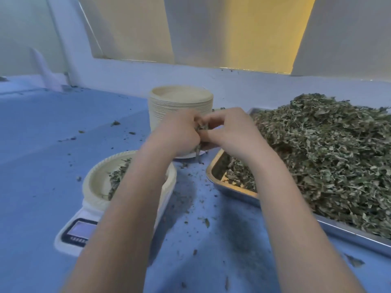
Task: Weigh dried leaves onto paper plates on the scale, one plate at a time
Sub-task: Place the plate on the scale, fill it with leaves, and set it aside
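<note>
Both hands meet over the blue worktop (42,127), working one small clump of dried leaves (200,129) between them.

Left hand (179,132) has fingers curled round the clump; right hand (230,132) pinches the same clump from the other side, fingers bent. Hands are raised in front of the stack of paper plates (181,102), between scale and tray. Paper plate (99,178) sits on the white scale (78,231), already holding some leaves, partly hidden by the left forearm. Scale display too blurred to read. Metal tray (232,192) at right is heaped with a pile of dried leaves (330,149). Leaf crumbs (206,222) scattered across the worktop.
</note>
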The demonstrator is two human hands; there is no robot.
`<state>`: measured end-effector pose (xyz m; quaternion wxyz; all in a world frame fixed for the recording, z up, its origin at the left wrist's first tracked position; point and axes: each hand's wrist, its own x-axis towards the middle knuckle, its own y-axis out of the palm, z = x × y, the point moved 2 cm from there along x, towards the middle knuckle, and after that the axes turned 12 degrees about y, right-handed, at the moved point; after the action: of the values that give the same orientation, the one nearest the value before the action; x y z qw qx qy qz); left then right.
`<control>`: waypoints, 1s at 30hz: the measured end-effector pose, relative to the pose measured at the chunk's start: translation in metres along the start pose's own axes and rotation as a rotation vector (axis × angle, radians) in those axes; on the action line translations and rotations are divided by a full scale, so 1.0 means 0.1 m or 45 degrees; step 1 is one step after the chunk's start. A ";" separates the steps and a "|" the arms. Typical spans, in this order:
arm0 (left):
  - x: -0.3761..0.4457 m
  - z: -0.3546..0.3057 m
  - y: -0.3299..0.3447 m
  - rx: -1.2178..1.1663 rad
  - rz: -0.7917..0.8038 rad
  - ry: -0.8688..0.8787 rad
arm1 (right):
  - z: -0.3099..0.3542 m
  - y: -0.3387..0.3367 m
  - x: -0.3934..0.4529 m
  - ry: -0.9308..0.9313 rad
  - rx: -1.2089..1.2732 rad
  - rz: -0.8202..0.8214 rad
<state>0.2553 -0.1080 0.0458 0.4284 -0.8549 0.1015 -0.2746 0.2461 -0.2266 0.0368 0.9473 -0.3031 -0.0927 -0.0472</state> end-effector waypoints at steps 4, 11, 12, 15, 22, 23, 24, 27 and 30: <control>-0.24 0.39 -0.42 0.054 0.011 -0.152 | 0.32 0.55 0.08 -0.050 0.077 0.174; -0.42 0.89 -0.65 -0.006 0.111 -0.367 | 0.37 0.91 0.20 -0.085 -0.403 0.224; -0.43 0.94 -0.67 -0.008 0.112 -0.385 | 0.36 0.88 0.20 -0.076 -0.373 0.224; -0.48 1.10 -0.71 -0.054 0.098 -0.444 | 0.36 0.80 0.16 -0.055 -0.247 0.207; -0.65 1.35 -0.82 -0.179 -0.047 -0.528 | 0.41 0.79 0.12 -0.058 -0.218 0.178; -0.66 1.37 -0.81 -0.193 -0.057 -0.535 | 0.41 0.80 0.12 -0.051 -0.231 0.189; -0.66 1.38 -0.80 -0.213 -0.069 -0.538 | 0.41 0.81 0.12 -0.042 -0.248 0.206; -0.64 1.38 -0.76 -0.315 -0.142 -0.539 | 0.40 0.84 0.10 -0.017 -0.300 0.265; -0.63 1.39 -0.71 -0.359 -0.184 -0.550 | 0.39 0.84 0.10 0.003 -0.331 0.305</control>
<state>0.2764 0.0555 0.0107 0.2960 -0.9499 -0.0161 -0.0987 0.2622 -0.1359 0.0222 0.8990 -0.4319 -0.0478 0.0542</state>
